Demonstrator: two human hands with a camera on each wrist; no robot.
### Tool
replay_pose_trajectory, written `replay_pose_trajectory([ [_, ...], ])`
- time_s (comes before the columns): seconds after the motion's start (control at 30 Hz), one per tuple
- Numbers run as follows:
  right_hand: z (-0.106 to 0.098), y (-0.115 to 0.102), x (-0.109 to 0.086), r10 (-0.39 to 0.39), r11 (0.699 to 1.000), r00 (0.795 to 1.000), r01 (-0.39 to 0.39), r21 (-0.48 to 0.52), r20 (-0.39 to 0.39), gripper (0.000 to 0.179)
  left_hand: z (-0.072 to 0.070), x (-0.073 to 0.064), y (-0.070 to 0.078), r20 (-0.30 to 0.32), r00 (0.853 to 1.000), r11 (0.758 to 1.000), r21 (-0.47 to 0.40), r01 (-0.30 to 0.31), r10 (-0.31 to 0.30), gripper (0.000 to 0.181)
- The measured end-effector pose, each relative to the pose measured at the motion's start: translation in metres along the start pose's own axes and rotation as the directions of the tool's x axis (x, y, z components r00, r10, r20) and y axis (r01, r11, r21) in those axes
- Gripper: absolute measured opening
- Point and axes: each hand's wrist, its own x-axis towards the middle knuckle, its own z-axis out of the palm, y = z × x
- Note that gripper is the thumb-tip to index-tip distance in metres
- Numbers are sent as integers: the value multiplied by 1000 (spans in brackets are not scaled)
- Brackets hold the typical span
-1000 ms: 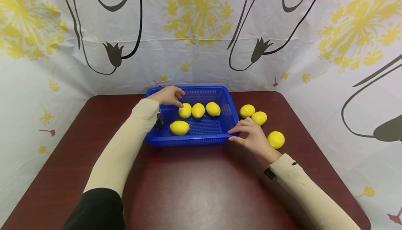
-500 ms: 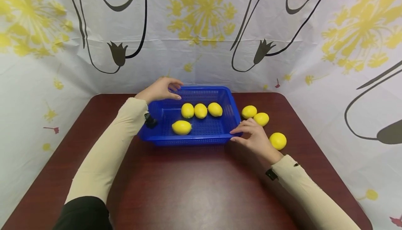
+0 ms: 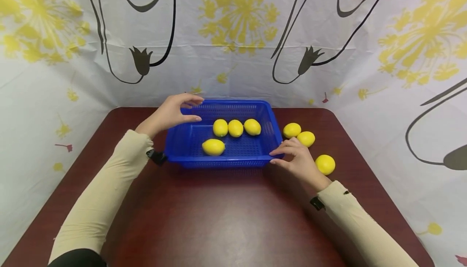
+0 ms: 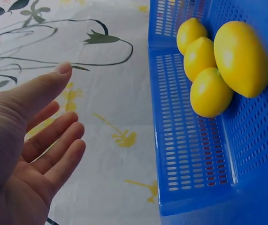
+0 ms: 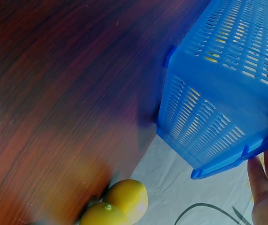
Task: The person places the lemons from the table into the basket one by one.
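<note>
A blue perforated plastic basket stands on the table and holds several yellow lemons. Of these, three lie in a row, with one lemon in front of them. My left hand is over the basket's left side, thumb and fingers spread apart with nothing between them. In the left wrist view, that hand is apart from the basket wall. At the basket's front right corner, my right hand pinches the rim between thumb and fingers. The right wrist view catches only part of this hand below the rim.
Outside the basket, to its right, lie three lemons: two touch each other and one sits nearer, beside my right hand. The dark red wooden table meets a patterned white cloth behind and at both sides.
My left hand has drawn back to the left, away from the lemon at the left end of the row. My right hand stays on the basket's corner.
</note>
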Motion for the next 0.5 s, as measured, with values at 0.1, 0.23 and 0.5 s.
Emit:
replay_pose_trajectory([
  [0.1,0,1,-1,4,1000,1000,-4,-4,-1,24,0,-14,5,-64,996,998,-11,-58,57,58],
  [0.23,1,1,-2,15,1000,1000,-15,-1,3,24,4,-33,7,-136,979,989,37,-145,149,58],
  [0.5,1,0,-2,31,999,1000,-31,7,5,22,20,-70,2,-221,937,961,124,-247,269,61],
])
